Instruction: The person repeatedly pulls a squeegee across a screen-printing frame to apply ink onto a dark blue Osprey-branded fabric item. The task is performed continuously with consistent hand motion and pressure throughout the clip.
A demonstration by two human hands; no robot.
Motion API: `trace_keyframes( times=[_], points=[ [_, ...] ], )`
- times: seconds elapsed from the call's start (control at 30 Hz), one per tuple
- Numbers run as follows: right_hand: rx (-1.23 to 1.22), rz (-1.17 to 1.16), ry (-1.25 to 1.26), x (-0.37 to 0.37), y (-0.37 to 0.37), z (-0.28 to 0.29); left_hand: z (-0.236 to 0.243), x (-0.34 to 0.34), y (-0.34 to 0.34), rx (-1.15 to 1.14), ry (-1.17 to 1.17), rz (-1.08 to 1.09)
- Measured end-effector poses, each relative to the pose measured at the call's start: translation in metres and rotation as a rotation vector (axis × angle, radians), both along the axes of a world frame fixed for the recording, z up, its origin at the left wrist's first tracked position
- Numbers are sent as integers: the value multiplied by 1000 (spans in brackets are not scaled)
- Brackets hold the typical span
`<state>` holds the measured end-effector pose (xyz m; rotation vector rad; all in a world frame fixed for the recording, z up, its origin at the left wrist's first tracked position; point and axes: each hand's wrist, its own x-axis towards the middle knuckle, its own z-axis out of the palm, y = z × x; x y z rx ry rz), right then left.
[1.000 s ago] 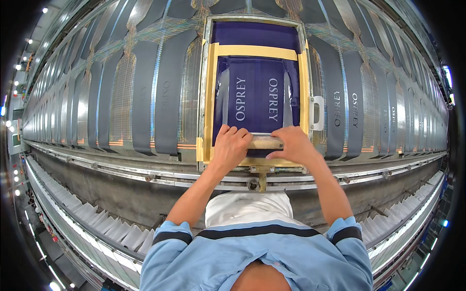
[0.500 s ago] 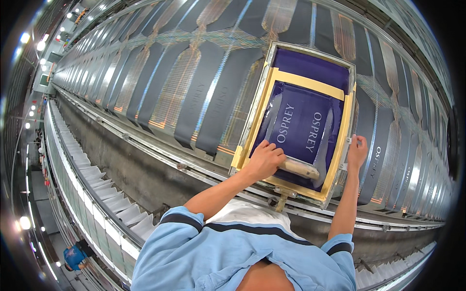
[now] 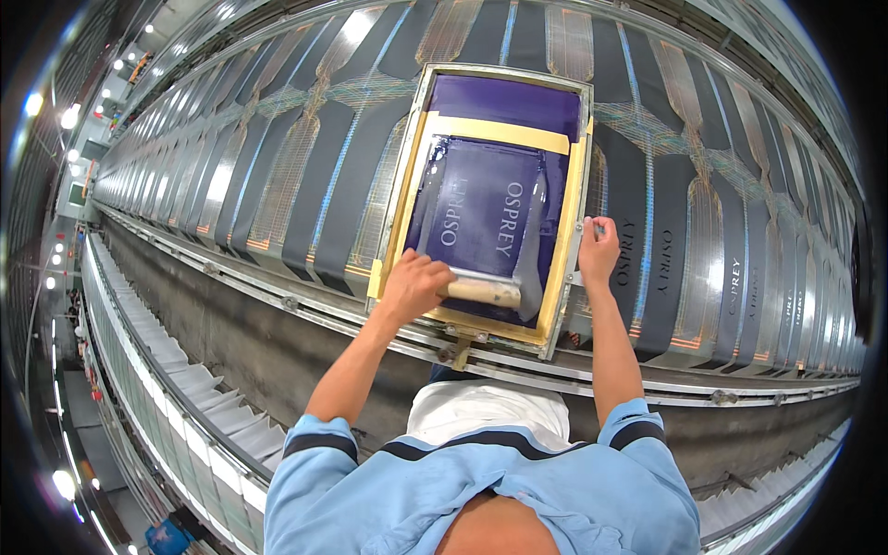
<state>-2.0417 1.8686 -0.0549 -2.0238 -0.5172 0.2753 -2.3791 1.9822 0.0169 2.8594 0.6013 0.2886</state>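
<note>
A screen-printing frame (image 3: pixel 587 157), metal-edged and lined with yellow tape, lies over the long table. Its mesh is dark purple, with two rows of pale lettering. Near the frame's front end, a squeegee (image 3: pixel 486 293) with a worn wooden handle rests across the mesh. My left hand (image 3: pixel 418 285) is closed round the left end of that handle. At the frame's right side, my right hand (image 3: pixel 598 250) has its fingers pinched on the metal edge. Grey fabric pieces (image 3: pixel 666 217) with dark lettering lie just right of the frame.
The table (image 3: pixel 338 120) carries rows of grey cut pieces on a striped, shiny surface. A metal rail (image 3: pixel 305 303) with small fittings runs along its near edge. Behind me to the left are pleated white panels (image 3: pixel 190 370) and a blue item (image 3: pixel 169 536) at the rim.
The frame and squeegee have shifted left along the table with both hands. Dark-lettered pieces that showed left of the frame are now to its right. The grips look the same.
</note>
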Motion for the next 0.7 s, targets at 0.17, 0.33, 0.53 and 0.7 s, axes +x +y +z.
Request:
trace_keyframes(
  times=[0.17,0.33,0.53,0.7],
  points=[
    [-15,-36,-83,-4,9,-16,-18,-46,-33,52,-24,-39],
    [-165,-25,-137,-1,17,-26,-35,-44,-27,19,-55,-72],
    [-239,219,-129,23,32,6,-53,37,83,86,-112,-98],
    [-98,634,-134,26,92,77,-34,120,177,-11,-75,-103]
  ],
)
